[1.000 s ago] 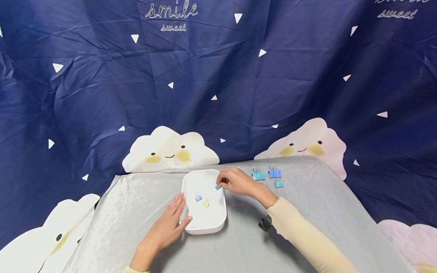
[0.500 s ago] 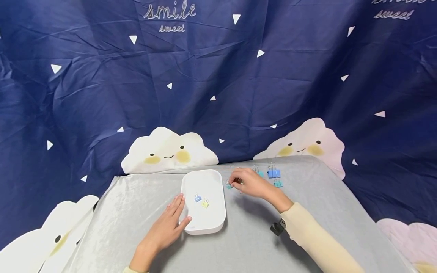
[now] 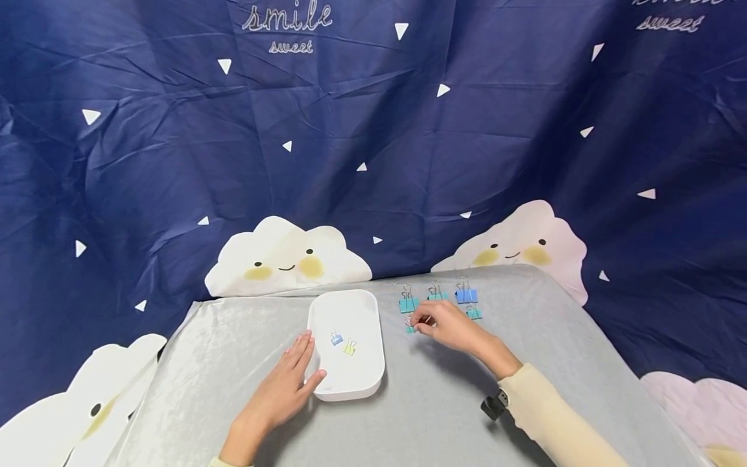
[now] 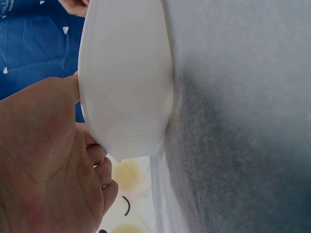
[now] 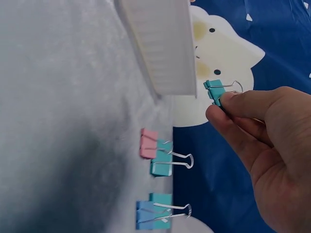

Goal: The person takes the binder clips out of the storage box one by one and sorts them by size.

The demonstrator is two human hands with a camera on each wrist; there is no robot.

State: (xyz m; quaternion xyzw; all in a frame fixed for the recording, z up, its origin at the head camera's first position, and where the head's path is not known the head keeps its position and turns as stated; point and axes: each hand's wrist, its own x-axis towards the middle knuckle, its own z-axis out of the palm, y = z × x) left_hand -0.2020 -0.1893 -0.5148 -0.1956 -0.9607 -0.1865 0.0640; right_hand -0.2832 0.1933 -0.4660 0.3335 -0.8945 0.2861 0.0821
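My right hand (image 3: 446, 324) pinches a small teal binder clip (image 5: 215, 91) between thumb and fingertips, just above the cloth to the right of the white tray (image 3: 364, 384). My left hand (image 3: 280, 392) rests on the tray's left rim, its fingers fairly straight. Inside the tray lie a small blue binder clip (image 3: 336, 338) and a small yellow binder clip (image 3: 349, 347). Beyond the right hand stand a larger teal clip (image 3: 408, 305), another teal clip (image 3: 438, 296) and a blue clip (image 3: 467, 296). A pink clip (image 5: 148, 143) shows in the right wrist view.
Grey cloth (image 3: 443, 428) covers the table. A smaller teal clip (image 3: 474, 313) sits in front of the blue one. Behind the table hangs a dark blue curtain (image 3: 373, 130) with cloud prints. A black device (image 3: 493, 407) is at the right wrist.
My right hand has moved rightward from over the tray to beside the other clips, still pinching the teal binder clip. The left hand stays on the tray rim.
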